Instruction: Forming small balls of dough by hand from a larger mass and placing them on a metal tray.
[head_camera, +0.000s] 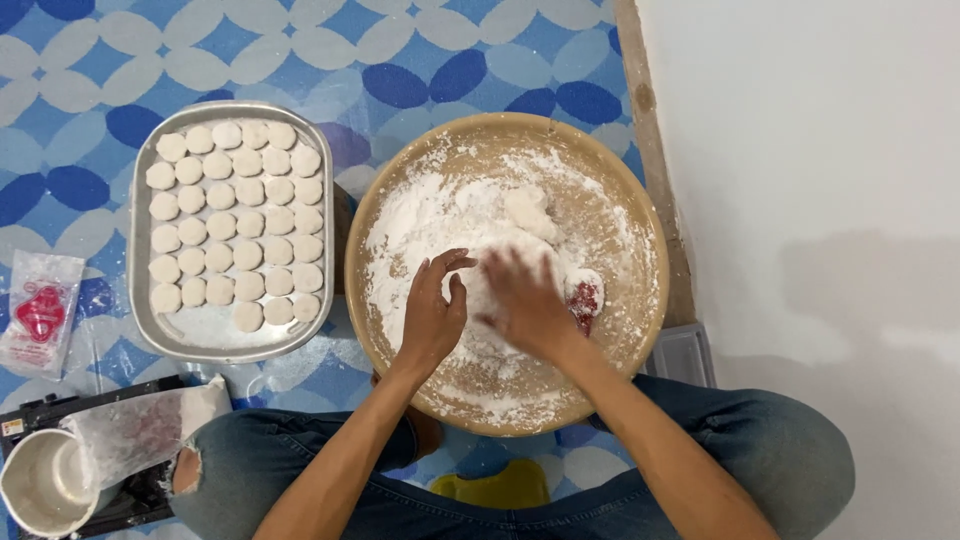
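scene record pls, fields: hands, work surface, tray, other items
left hand: over the floured bowl, fingers curled, pinching nothing that shows
right hand: blurred, pressing into the white dough and flour
bowl: wide, round, tan, dusted with flour, on the floor in front of the knees
tray: metal, left of the bowl, holding rows of round white dough discs
other: white cup lower left; small plastic packet at far left
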